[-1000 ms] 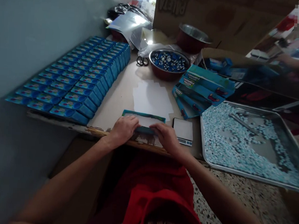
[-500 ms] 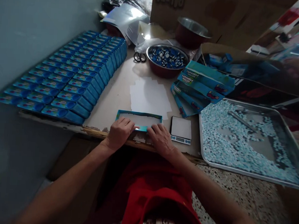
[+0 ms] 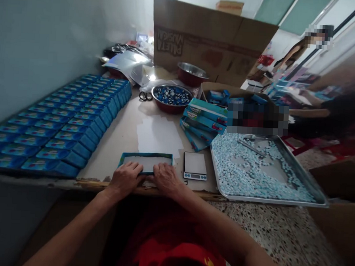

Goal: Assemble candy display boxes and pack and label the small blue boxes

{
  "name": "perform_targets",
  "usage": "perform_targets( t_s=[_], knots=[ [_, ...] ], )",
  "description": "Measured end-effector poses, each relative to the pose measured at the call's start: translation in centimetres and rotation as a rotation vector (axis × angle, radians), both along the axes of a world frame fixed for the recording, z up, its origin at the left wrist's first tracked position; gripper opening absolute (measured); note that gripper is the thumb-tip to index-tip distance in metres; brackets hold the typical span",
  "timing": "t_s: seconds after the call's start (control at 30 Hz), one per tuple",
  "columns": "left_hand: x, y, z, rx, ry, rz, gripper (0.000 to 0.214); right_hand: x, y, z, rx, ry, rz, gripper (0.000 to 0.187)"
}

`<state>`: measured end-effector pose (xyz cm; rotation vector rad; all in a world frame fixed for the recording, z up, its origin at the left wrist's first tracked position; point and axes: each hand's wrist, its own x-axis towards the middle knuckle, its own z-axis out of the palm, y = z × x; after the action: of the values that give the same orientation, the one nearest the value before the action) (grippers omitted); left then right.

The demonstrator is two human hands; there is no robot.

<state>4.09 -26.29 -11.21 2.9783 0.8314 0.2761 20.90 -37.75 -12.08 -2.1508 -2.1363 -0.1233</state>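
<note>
A shallow teal cardboard box (image 3: 148, 155) with a pale inside lies at the table's near edge. My left hand (image 3: 127, 177) grips its near wall, fingers over the rim and the thumb low on the outside. My right hand (image 3: 165, 177) is closed over the same wall further right, its thumb mostly hidden. Only a short strip of that wall shows between the hands. Right of the box stands a small digital scale (image 3: 195, 165) with a bare plate. Behind the box, white paper sheets (image 3: 159, 134) lie overlapped on the table.
Rows of blue packages (image 3: 61, 123) fill the left side. Behind are a bowl of wrapped candies (image 3: 172, 97), scissors (image 3: 145, 96) and fanned teal boxes (image 3: 203, 118). A metal tray (image 3: 300, 171) of pale blue pieces stands right. A co-worker's arm (image 3: 308, 112) shows far right.
My head view has tilted up and turned right, so the table sits lower and further left. Both hands stay on the near wall, with the left fingers now reaching further over it.
</note>
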Motion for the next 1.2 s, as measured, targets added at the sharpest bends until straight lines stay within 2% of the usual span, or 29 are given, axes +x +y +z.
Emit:
perform_targets(
  t_s=[0.13, 0.23, 0.3, 0.37, 0.4, 0.43, 0.5, 0.57, 0.63, 0.7, 0.73, 0.77, 0.83, 0.93, 1.0, 1.07, 1.13, 1.2],
  knots=[
    [-0.2, 0.4, -0.5, -0.003, -0.013, -0.015, 0.020, 0.1, 1.0, -0.3, -0.056, 0.032, 0.007, 0.042],
    [-0.3, -0.2, -0.2, -0.026, 0.023, 0.021, 0.020, 0.7, 0.9, 0.8, -0.095, 0.083, 0.068, 0.038],
    [-0.7, -0.8, 1.0, -0.056, -0.014, 0.019, 0.014, 1.4, 0.0, 2.6, -0.121, 0.115, 0.215, 0.028],
    [-1.2, -1.0, 2.8, -0.039, -0.150, -0.072, 0.020, 2.9, -1.7, 5.3, -0.090, 0.109, 0.347, 0.014],
    [-1.4, -0.7, 3.8, -0.001, -0.254, -0.116, 0.026, 4.1, -2.6, 7.0, -0.031, 0.088, 0.357, 0.007],
    [-1.4, -0.2, 4.9, 0.054, -0.374, -0.123, 0.029, 5.7, -3.4, 8.7, 0.060, 0.050, 0.298, 0.011],
    [-0.3, 2.2, 6.4, 0.155, -0.596, 0.000, 0.028, 10.1, -4.4, 12.5, 0.305, -0.037, 0.040, 0.026],
    [2.4, 6.2, 6.9, 0.150, -0.696, 0.208, 0.027, 15.9, -3.8, 15.9, 0.436, -0.139, -0.197, 0.030],
    [6.3, 10.9, 6.2, 0.021, -0.590, 0.248, 0.034, 21.9, -2.1, 18.4, 0.435, -0.154, -0.321, 0.030],
    [10.3, 15.3, 5.0, -0.125, -0.397, 0.274, 0.059, 26.6, 0.0, 19.7, 0.358, -0.108, -0.326, 0.032],
    [12.0, 17.2, 4.4, -0.186, -0.314, 0.310, 0.070, 28.0, 0.9, 19.9, 0.332, -0.093, -0.318, 0.033],
    [13.5, 18.8, 3.8, -0.246, -0.228, 0.341, 0.078, 28.7, 1.6, 19.9, 0.336, -0.084, -0.309, 0.034],
    [15.5, 21.2, 2.9, -0.336, -0.085, 0.384, 0.084, 27.8, 2.1, 19.2, 0.443, -0.064, -0.301, 0.037],
    [16.8, 23.4, 2.2, -0.383, 0.023, 0.379, 0.082, 22.7, 1.7, 16.4, 0.603, 0.099, -0.221, 0.031],
    [17.0, 24.3, 1.9, -0.394, 0.014, 0.379, 0.081, 18.9, 1.4, 13.4, 0.541, 0.250, -0.118, 0.023],
    [17.0, 24.8, 1.5, -0.433, -0.047, 0.387, 0.074, 16.0, 1.7, 10.3, 0.446, 0.353, -0.080, 0.019],
    [16.6, 24.9, 1.4, -0.493, -0.167, 0.386, 0.063, 14.6, 2.7, 7.5, 0.368, 0.427, -0.102, 0.025],
    [15.9, 24.7, 1.8, -0.582, -0.337, 0.375, 0.054, 14.4, 4.3, 5.8, 0.305, 0.477, -0.133, 0.037]
  ],
)
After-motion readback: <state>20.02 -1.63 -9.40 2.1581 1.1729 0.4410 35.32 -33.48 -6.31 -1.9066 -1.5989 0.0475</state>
